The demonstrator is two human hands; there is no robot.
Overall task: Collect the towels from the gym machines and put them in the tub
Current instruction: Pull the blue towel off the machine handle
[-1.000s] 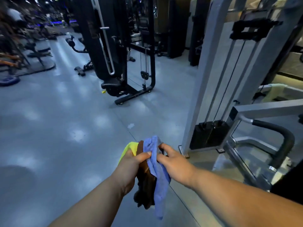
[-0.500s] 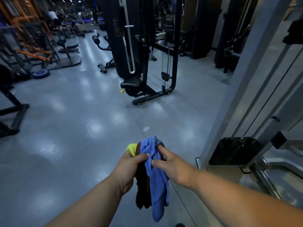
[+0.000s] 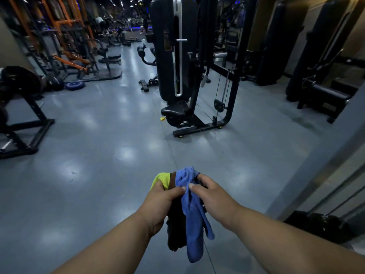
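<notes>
The left hand (image 3: 161, 202) clutches the yellow towel (image 3: 162, 180) and brown towel (image 3: 175, 224); the right hand (image 3: 212, 196) pinches the blue towel (image 3: 192, 218). Best bunch all three under one firm grip, loose ends tucked, since no tub is visible.

Black cable machine (image 3: 177, 62) w/ seat ctr, orange racks (image 3: 65, 36) left, blue weight plate (image 3: 74, 84), grey floor (image 3: 98, 145)

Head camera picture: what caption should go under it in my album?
Both hands, left and right, hold blue, dark brown and yellow towels above a gym floor.
</notes>
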